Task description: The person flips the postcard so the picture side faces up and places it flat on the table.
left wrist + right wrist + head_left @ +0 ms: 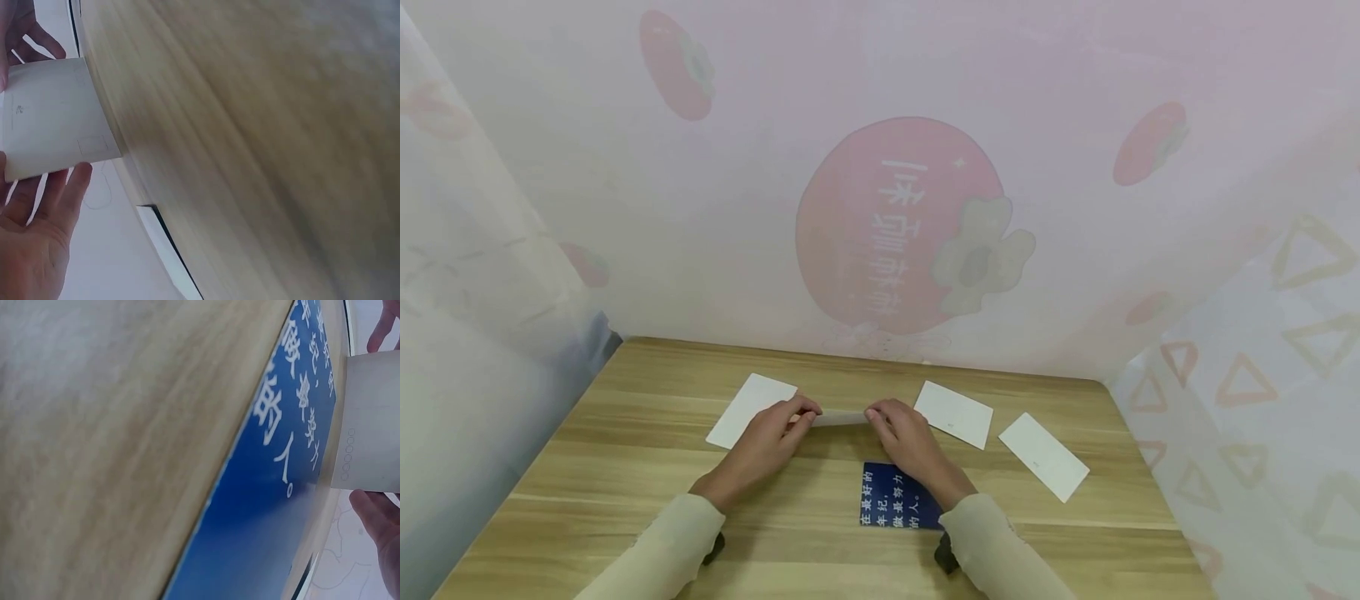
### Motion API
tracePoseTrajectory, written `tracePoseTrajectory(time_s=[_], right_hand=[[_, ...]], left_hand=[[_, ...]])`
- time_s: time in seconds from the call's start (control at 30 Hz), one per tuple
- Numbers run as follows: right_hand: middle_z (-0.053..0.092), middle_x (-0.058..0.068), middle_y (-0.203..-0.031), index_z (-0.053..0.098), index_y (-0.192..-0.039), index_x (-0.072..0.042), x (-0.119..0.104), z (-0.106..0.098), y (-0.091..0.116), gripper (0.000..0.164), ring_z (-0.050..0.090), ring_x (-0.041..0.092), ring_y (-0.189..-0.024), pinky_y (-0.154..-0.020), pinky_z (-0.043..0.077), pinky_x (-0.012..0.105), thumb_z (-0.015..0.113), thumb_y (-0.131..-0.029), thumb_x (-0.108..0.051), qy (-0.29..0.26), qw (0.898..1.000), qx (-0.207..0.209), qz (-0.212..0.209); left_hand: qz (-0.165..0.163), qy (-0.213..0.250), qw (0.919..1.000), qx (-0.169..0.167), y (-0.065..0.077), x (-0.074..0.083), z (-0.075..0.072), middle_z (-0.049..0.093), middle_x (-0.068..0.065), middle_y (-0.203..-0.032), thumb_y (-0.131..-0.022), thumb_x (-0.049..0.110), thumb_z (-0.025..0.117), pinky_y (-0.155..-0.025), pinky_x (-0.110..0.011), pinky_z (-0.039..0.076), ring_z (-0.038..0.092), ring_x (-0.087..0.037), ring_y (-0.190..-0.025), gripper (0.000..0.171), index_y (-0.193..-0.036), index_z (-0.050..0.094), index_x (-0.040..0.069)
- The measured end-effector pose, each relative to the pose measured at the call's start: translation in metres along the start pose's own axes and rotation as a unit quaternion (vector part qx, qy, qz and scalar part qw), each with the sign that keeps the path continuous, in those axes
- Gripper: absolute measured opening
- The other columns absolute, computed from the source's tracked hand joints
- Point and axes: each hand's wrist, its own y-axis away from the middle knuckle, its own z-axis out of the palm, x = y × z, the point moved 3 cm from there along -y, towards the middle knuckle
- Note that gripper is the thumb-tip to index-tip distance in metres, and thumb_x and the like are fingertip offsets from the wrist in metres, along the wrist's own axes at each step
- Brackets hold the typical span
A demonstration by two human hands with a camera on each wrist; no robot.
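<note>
A white postcard (840,419) is held off the wooden table between both hands, seen nearly edge-on from the head. Its left end is pinched by my left hand (775,429), while my right hand (912,435) pinches the right end. In the left wrist view the postcard (56,119) shows a printed stamp box and a small mark. Small printed circles run along the postcard (369,425) in the right wrist view. A dark blue card (891,497) with white writing lies beneath my right wrist, partly hidden by that arm.
On the wooden table (790,546), a white card (748,408) lies partly behind my left hand. Two more white cards, one nearer (958,415) and one farther right (1045,458), lie beyond my right hand. Fruit-patterned cloth (737,225) closes off the back and sides.
</note>
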Motion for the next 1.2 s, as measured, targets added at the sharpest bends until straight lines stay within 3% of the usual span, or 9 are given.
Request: tracePoseTrajectory(time_s=[0.33, 0.57, 0.73, 1.2], right_hand=[[0.075, 0.002, -0.133, 0.074, -0.136, -0.015, 0.007, 0.0, 0.004, 0.042, 0.07, 0.02, -0.127, -0.111, 0.056, 0.046, 0.046, -0.118, -0.041, -0.008, 0.999, -0.031, -0.034], [0.074, -0.003, -0.13, 0.074, -0.133, -0.02, 0.008, -0.002, 0.007, 0.04, 0.069, 0.014, -0.119, -0.107, 0.058, 0.043, 0.045, -0.118, -0.042, -0.005, 0.996, -0.067, -0.054], [0.073, -0.003, -0.13, 0.073, -0.133, -0.021, 0.009, -0.003, 0.008, 0.039, 0.067, 0.012, -0.116, -0.105, 0.058, 0.041, 0.044, -0.118, -0.043, -0.001, 0.995, -0.078, -0.064], [0.071, -0.003, -0.14, 0.07, -0.14, -0.023, 0.011, -0.005, 0.01, 0.039, 0.067, 0.014, -0.126, -0.113, 0.055, 0.043, 0.048, -0.117, -0.045, -0.01, 0.993, -0.107, -0.043]], left_hand=[[0.033, 0.01, 0.9987, -0.039, 0.005, -0.004, -0.001, 0.077, 0.005, -0.123, -0.113, 0.021, 0.061, -0.101, -0.042, 0.063, 0.073, -0.02, -0.121, 0.019, -0.126, 0.073, 0.015], [0.036, 0.006, 0.9975, -0.061, 0.006, -0.007, -0.002, 0.077, 0.008, -0.126, -0.111, 0.021, 0.064, -0.104, -0.042, 0.062, 0.072, -0.017, -0.12, 0.017, -0.124, 0.076, 0.023], [0.042, 0.002, 0.9962, -0.076, 0.006, -0.008, -0.002, 0.076, 0.007, -0.128, -0.112, 0.023, 0.064, -0.106, -0.044, 0.061, 0.072, -0.017, -0.121, 0.017, -0.125, 0.075, 0.023], [0.046, -0.025, 0.9939, -0.097, 0.008, -0.006, -0.008, 0.073, 0.005, -0.134, -0.114, 0.024, 0.06, -0.111, -0.055, 0.054, 0.065, -0.02, -0.126, 0.023, -0.132, 0.074, 0.025]])
